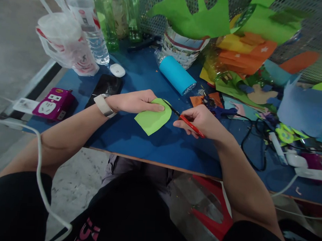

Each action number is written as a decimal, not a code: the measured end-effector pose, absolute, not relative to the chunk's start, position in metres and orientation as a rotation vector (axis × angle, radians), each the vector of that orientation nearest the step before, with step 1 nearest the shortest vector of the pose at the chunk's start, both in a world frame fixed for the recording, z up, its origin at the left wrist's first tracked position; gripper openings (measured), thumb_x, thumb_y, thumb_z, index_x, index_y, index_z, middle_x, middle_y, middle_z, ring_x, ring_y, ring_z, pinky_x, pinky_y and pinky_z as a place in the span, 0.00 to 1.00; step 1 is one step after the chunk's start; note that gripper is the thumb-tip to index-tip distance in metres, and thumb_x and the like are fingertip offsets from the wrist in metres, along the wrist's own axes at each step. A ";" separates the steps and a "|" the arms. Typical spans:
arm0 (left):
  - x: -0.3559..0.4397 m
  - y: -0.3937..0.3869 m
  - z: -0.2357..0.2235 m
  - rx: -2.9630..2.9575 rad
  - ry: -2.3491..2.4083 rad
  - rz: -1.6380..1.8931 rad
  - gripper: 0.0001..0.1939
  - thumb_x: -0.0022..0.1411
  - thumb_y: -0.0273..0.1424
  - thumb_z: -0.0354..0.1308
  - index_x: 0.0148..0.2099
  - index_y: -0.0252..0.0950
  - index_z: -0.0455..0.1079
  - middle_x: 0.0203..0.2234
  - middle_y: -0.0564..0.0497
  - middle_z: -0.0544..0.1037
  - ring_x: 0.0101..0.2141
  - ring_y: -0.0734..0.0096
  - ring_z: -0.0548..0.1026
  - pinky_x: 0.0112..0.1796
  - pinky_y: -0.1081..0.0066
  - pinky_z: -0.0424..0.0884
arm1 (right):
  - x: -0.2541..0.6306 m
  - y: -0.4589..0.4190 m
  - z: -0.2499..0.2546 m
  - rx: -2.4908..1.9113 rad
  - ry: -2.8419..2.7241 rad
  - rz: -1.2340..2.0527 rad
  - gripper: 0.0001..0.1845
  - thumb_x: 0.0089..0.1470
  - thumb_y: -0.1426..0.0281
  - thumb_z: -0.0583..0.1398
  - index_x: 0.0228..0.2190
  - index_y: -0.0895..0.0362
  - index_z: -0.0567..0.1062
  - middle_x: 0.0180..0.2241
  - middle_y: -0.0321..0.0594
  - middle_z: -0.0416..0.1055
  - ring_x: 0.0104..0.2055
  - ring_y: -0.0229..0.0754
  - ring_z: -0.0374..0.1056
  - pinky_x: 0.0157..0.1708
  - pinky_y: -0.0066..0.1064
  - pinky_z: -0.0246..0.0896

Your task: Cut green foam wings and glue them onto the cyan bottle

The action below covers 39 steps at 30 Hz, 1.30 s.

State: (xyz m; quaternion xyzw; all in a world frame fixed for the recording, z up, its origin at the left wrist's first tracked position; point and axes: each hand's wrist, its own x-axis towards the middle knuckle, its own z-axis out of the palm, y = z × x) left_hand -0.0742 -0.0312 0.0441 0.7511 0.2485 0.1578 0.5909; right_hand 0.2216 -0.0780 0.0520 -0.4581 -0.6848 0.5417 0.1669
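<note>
Clock centred on the green paper, 12 away from the wearer.

- Blue counter: busy toward the far side. Elbow room tightest at 2 to 3 o'clock.
- Paper heap, 2 o'clock: loose cut sheets, overlapping. A wide swing of the right arm could probably drag some off or crease them.
- White cable, 8 o'clock, passing over the left forearm. A long reach might snag it and jerk the arm.
- Water bottle, 10 to 11 o'clock, upright; bagged cup just beside it. Well apart from the cutting; a knock there risks a spill toward the phone at 9 to 10.
- Blue-wrapped bottle, 1 o'clock, on its side. Could roll if bumped.
- Left hand: pinches the paper's far edge, thumb on top, fingers beneath mostly hidden. Right hand, 3 o'clock: closed round red-handled scissors.
- Green paper: between the hands, rounded at 2 to 4 o'clock, pointed toward 6. Thin, held at one side only; likely to flex, making a ragged curve.
- Scissor blades point to 10 o'clock, tips near the left thumb. Main hazard: a nick, if the thumb doesn't shift. Lower blade's place: cannot tell.
</note>
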 end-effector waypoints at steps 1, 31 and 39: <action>-0.074 -0.031 0.045 1.749 0.571 0.366 0.31 0.76 0.50 0.73 0.25 0.37 0.75 0.19 0.51 0.73 0.21 0.73 0.69 0.24 0.72 0.67 | 0.221 -0.079 0.053 -1.314 -1.946 1.529 0.40 0.51 0.39 0.83 0.17 0.54 0.73 0.14 0.35 0.68 0.13 0.34 0.61 0.14 0.31 0.53; -0.071 -0.037 0.041 1.554 0.538 0.224 0.31 0.74 0.53 0.75 0.28 0.34 0.80 0.18 0.50 0.74 0.19 0.76 0.68 0.19 0.76 0.64 | 0.225 -0.078 0.054 -1.273 -2.076 1.516 0.41 0.52 0.37 0.82 0.17 0.54 0.72 0.15 0.32 0.64 0.18 0.34 0.59 0.21 0.32 0.52; -0.070 -0.037 0.038 1.554 0.535 0.187 0.30 0.74 0.52 0.75 0.27 0.35 0.80 0.17 0.52 0.73 0.18 0.76 0.67 0.19 0.76 0.64 | 0.228 -0.075 0.047 -1.292 -2.110 1.510 0.42 0.52 0.35 0.81 0.18 0.54 0.72 0.16 0.35 0.66 0.19 0.35 0.59 0.21 0.32 0.50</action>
